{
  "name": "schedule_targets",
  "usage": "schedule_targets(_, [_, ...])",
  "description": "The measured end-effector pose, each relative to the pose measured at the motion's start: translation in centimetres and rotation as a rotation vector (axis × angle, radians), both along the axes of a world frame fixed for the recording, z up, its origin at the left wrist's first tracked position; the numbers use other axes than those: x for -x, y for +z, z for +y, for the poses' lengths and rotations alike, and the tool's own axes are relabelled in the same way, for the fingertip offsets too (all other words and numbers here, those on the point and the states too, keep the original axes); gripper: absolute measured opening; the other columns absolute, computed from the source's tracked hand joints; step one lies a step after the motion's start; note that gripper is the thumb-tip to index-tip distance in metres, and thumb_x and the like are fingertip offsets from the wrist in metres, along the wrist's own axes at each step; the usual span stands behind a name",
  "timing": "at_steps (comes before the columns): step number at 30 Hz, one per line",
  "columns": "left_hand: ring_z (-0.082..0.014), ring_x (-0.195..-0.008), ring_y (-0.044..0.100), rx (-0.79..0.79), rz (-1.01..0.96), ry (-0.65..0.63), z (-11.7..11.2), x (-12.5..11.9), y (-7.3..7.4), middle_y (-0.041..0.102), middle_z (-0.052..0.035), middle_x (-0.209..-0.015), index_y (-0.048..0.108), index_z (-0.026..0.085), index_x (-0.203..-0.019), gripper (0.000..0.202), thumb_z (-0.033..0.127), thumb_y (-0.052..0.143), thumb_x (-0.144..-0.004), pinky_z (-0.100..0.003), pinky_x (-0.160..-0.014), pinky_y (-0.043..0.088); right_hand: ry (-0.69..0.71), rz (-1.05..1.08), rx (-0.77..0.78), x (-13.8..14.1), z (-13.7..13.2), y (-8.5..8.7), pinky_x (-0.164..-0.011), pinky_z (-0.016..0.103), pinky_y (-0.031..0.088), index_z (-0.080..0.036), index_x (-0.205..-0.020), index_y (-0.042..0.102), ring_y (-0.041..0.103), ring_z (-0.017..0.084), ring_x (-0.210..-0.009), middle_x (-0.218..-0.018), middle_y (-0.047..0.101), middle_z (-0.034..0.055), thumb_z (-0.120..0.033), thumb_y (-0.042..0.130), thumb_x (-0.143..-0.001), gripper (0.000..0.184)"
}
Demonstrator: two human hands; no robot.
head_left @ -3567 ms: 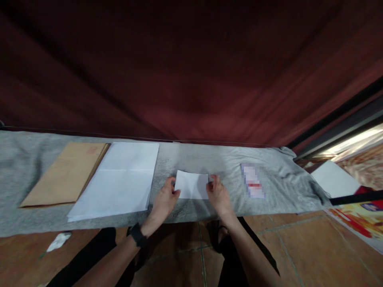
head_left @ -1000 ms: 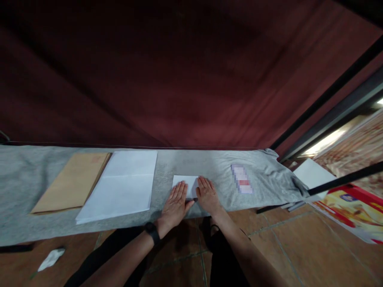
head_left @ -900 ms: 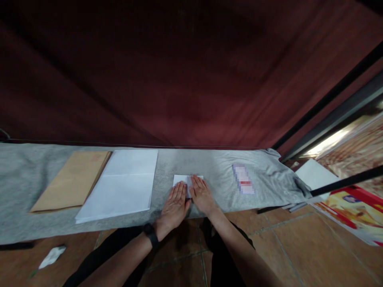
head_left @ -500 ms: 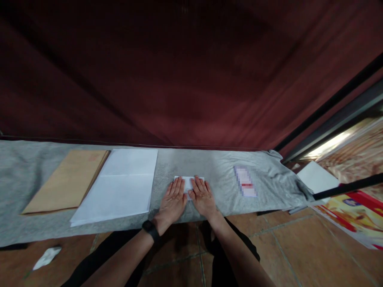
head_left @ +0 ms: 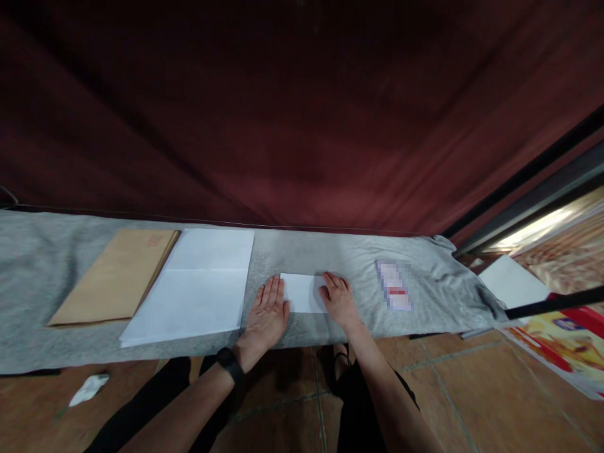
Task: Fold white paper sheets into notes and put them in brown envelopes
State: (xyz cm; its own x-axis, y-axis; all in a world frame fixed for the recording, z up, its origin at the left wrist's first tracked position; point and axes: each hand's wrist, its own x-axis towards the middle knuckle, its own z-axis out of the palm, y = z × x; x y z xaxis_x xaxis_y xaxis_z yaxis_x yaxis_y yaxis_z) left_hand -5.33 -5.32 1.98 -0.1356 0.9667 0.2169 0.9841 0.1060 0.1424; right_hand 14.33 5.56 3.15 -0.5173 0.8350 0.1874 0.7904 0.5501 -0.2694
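Observation:
A small folded white paper [head_left: 302, 292] lies flat on the grey cloth [head_left: 330, 258] in front of me. My left hand [head_left: 267, 311] rests flat at the paper's left edge, fingers stretched out and close together. My right hand [head_left: 337, 299] lies flat at its right edge, fingers spread over the corner. A black watch sits on my left wrist. Neither hand grips anything.
A stack of white sheets [head_left: 193, 283] and brown envelopes [head_left: 117, 274] lie to the left on the cloth. A small printed slip [head_left: 395, 292] lies to the right. A crumpled white scrap [head_left: 89, 389] is on the tiled floor. A dark red curtain hangs behind.
My hands, side by side on top of the folded paper half a second ago, have slid apart to its left and right edges, so the paper's middle shows.

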Motion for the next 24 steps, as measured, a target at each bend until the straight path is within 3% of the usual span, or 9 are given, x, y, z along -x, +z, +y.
schedule_targets(8, [-0.0282, -0.149, 0.031, -0.011, -0.020, -0.027, -0.1, 0.4, 0.4, 0.040, -0.0193, -0.156, 0.039, 0.002, -0.150, 0.060, 0.032, 0.032, -0.098, -0.047, -0.122, 0.026, -0.129, -0.037, 0.079, 1.6, 1.5, 1.2, -0.095, 0.041, 0.042, -0.025, -0.125, 0.065, 0.057, 0.030, -0.111, -0.119, 0.066, 0.0111, -0.035, 0.062, -0.090, 0.037])
schedule_targets(12, [-0.0279, -0.148, 0.034, -0.016, -0.103, -0.032, 0.0, 0.8, 0.4, 0.042, -0.0182, -0.155, 0.039, 0.006, -0.150, 0.059, 0.032, 0.036, -0.098, -0.048, -0.122, 0.028, -0.094, -0.012, 0.149, 1.0, 1.9, 1.5, -0.089, 0.034, 0.045, -0.025, -0.097, 0.073, 0.063, 0.024, -0.098, -0.101, 0.070, 0.0076, -0.027, 0.061, -0.090, 0.015])
schedule_targets(14, [-0.0293, -0.146, 0.038, -0.028, -0.225, -0.017, 0.4, 1.1, 0.8, 0.044, -0.0187, -0.154, 0.037, 0.008, -0.151, 0.061, 0.035, 0.039, -0.097, -0.049, -0.120, 0.031, -0.044, 0.099, 0.201, 0.7, 2.0, 2.1, -0.084, 0.030, 0.047, -0.023, -0.091, 0.072, 0.065, 0.020, -0.090, -0.093, 0.071, 0.0050, -0.024, 0.057, -0.092, 0.015])
schedule_targets(16, [-0.0299, -0.144, 0.040, -0.095, -0.422, 0.007, 0.8, 1.5, 1.7, 0.042, -0.0185, -0.155, 0.031, 0.009, -0.154, 0.066, 0.039, 0.044, -0.096, -0.049, -0.118, 0.036, -0.030, 0.304, 0.196, 0.6, 1.9, 3.1, -0.080, 0.028, 0.050, -0.021, -0.096, 0.070, 0.066, 0.019, -0.087, -0.093, 0.071, 0.0046, -0.026, 0.053, -0.095, 0.018])
schedule_targets(19, [-0.0262, -0.143, 0.042, -0.324, -0.754, 0.058, 1.2, 2.5, 4.0, 0.038, -0.0133, -0.159, 0.025, 0.018, -0.157, 0.067, 0.038, 0.045, -0.097, -0.045, -0.116, 0.039, -0.028, 0.563, 0.084, 0.8, 1.2, 4.6, -0.086, 0.032, 0.051, -0.020, -0.107, 0.066, 0.066, 0.021, -0.098, -0.103, 0.072, 0.0074, -0.031, 0.045, -0.099, 0.025])
schedule_targets(21, [-0.0240, -0.141, 0.045, -0.480, -0.889, 0.098, 1.1, 3.3, 5.6, 0.041, -0.0093, -0.158, 0.033, 0.023, -0.154, 0.058, 0.034, 0.041, -0.098, -0.043, -0.117, 0.037, 0.053, 0.579, 0.044, 0.9, 0.5, 5.1, -0.095, 0.036, 0.049, -0.021, -0.108, 0.066, 0.065, 0.022, -0.108, -0.110, 0.071, 0.0082, -0.027, 0.043, -0.099, 0.026])
schedule_targets(24, [-0.0231, -0.138, 0.048, -0.579, -0.939, 0.116, 0.9, 4.1, 7.0, 0.049, -0.0078, -0.152, 0.047, 0.022, -0.146, 0.049, 0.034, 0.038, -0.099, -0.044, -0.118, 0.036, 0.245, 0.395, 0.052, 0.7, -0.7, 4.6, -0.102, 0.037, 0.046, -0.024, -0.104, 0.068, 0.063, 0.021, -0.114, -0.114, 0.072, 0.0057, -0.013, 0.048, -0.093, 0.025])
